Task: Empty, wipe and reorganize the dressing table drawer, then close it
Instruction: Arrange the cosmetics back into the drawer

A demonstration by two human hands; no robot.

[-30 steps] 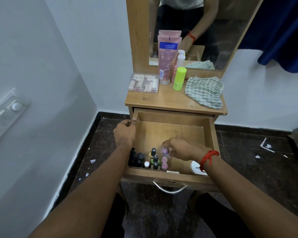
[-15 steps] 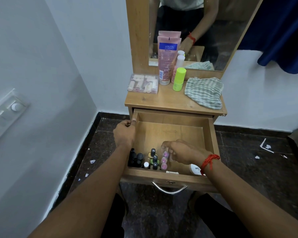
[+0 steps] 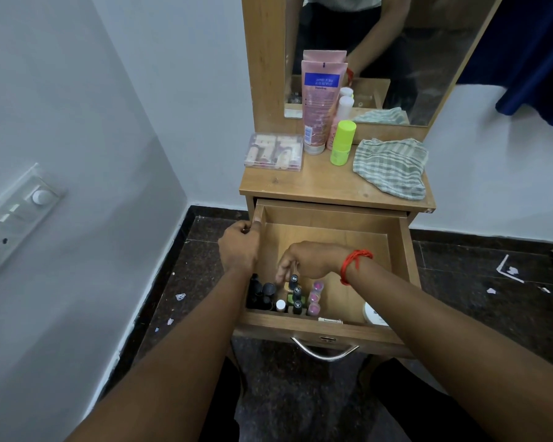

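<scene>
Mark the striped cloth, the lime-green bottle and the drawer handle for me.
striped cloth (image 3: 391,169), head view, middle of the crumpled fabric.
lime-green bottle (image 3: 344,140), head view, its upper body.
drawer handle (image 3: 328,357), head view, lowest part of the metal loop.

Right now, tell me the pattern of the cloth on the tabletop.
The cloth is striped grey-green and white; head view.

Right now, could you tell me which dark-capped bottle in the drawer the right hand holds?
The rearmost small dark-capped bottle of the middle row: the right hand pinches its cap; the two nearer bottles stand untouched.
</scene>
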